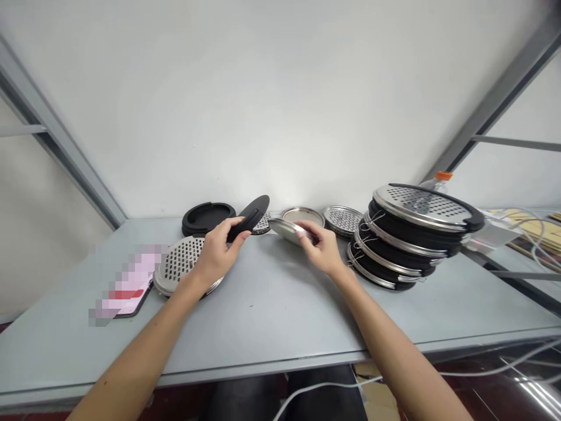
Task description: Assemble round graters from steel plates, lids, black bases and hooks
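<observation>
Tilted up on its edge, a black round plastic piece is held by my left hand, its thumb and fingers closed on the near side. My right hand grips a round metal disc by its right edge, tilted over the table; its face is mostly turned away. The two pieces are close together but appear apart. Below and left of my left hand lies a round metal grater plate with slotted holes. Behind the hands sit black round trays, a plain metal disc and stacked grater plates.
A tall, leaning stack of black-and-metal graters stands at the right, thin wire loops on its side. Behind it is an orange-capped bottle. A pixelated pink-screened flat device lies left. Metal frame posts flank the grey table; white cables hang in front.
</observation>
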The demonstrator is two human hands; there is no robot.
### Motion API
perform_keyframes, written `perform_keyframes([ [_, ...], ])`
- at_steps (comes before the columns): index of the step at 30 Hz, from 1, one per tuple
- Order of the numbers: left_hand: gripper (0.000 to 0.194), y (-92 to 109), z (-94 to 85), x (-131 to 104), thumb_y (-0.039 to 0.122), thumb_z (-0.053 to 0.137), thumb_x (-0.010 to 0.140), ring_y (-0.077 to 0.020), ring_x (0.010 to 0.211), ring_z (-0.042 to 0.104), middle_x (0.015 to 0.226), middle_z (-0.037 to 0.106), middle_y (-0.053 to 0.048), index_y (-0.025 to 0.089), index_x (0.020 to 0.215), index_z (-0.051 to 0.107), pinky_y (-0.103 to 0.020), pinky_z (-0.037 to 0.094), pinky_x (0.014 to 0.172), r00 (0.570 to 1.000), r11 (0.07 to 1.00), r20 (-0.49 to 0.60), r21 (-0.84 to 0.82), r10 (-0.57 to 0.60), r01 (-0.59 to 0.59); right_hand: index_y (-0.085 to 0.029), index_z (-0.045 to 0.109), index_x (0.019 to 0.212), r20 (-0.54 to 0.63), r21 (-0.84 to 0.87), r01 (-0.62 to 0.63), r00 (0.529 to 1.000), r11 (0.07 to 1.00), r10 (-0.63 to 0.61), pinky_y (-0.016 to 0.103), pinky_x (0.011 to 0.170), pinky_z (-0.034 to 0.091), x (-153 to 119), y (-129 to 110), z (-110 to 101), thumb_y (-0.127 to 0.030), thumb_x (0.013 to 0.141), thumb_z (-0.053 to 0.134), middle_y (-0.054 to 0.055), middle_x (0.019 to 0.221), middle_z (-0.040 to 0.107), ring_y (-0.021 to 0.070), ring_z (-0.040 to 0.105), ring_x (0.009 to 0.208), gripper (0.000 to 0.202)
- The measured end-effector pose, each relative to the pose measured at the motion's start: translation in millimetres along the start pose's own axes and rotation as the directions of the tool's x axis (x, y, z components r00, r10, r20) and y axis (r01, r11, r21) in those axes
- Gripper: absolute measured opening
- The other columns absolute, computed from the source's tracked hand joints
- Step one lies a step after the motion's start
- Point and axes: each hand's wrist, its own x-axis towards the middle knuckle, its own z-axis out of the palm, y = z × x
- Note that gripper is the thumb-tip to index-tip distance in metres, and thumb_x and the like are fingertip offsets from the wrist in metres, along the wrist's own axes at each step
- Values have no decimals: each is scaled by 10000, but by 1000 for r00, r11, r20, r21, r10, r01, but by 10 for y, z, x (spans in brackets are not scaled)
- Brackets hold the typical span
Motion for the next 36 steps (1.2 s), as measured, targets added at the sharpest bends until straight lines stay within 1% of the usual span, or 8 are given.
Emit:
perform_keyframes([
  [4, 274, 26, -34, -12, 371, 570, 882, -214, 937, 637, 1025, 679, -61, 180, 1075, 604, -319, 503, 817, 997, 997, 49, -41, 63, -61, -173, 674, 1015, -228, 70, -96, 967, 993, 110, 354, 815, 503, 56, 74, 2, -368, 888, 507, 76, 985, 713, 229, 647, 909, 287],
  [8, 256, 105, -14, -53, 389, 605, 857, -205, 847, 645, 938, 697, -60, 188, 1011, 645, -310, 513, 747, 957, 984, 245, -115, 158, -133, -159, 683, 1000, -273, 111, -148, 946, 983, 173, 358, 810, 506, 96, 102, -12, -398, 898, 488, 86, 988, 714, 233, 648, 898, 325],
  [13, 205, 222, 75, -120, 330, 594, 876, -211, 923, 634, 970, 702, -55, 214, 1023, 676, -353, 481, 858, 777, 960, 563, -189, 280, -209, -184, 650, 1085, -235, 17, -65, 970, 998, 67, 353, 814, 511, 56, 72, -24, -370, 914, 470, 83, 1042, 703, 232, 649, 932, 311],
  [17, 225, 153, 110, -163, 297, 637, 837, -248, 1073, 588, 1082, 681, -70, 223, 1044, 683, -402, 440, 946, 689, 967, 683, -109, 241, -229, -221, 590, 1194, -7, -118, 72, 997, 990, -74, 327, 783, 524, -18, -5, 0, -325, 927, 454, 70, 1098, 692, 213, 668, 906, 317],
  [22, 224, 64, 84, -163, 267, 661, 810, -254, 1111, 562, 1140, 654, -64, 203, 1024, 678, -392, 429, 962, 684, 978, 720, 34, 120, -207, -224, 614, 1166, 230, -182, 262, 948, 948, -218, 311, 789, 525, -76, -97, 26, -340, 895, 534, 67, 1068, 710, 203, 683, 886, 306],
  [29, 194, 81, 53, -147, 267, 641, 809, -248, 1051, 588, 1068, 660, -66, 201, 991, 656, -373, 449, 923, 715, 971, 690, 76, 113, -227, -220, 652, 1099, 224, -200, 316, 936, 928, -270, 290, 733, 523, -119, -89, -9, -365, 851, 598, 66, 983, 731, 189, 690, 815, 293],
  [33, 207, 74, 43, -128, 337, 598, 845, -245, 1022, 589, 1032, 653, -71, 192, 989, 635, -381, 447, 916, 763, 970, 637, 97, 111, -222, -206, 659, 1064, 316, -169, 344, 907, 924, -279, 295, 685, 507, -131, -100, -8, -391, 813, 630, 64, 882, 727, 184, 667, 750, 313],
  [36, 317, 75, 28, -124, 367, 569, 865, -250, 1068, 569, 1115, 627, -80, 200, 1135, 576, -381, 448, 916, 806, 973, 589, 148, 56, -175, -205, 662, 1039, 391, -142, 351, 879, 925, -274, 313, 720, 501, -127, -130, 6, -355, 793, 646, 71, 912, 712, 200, 654, 808, 289],
])
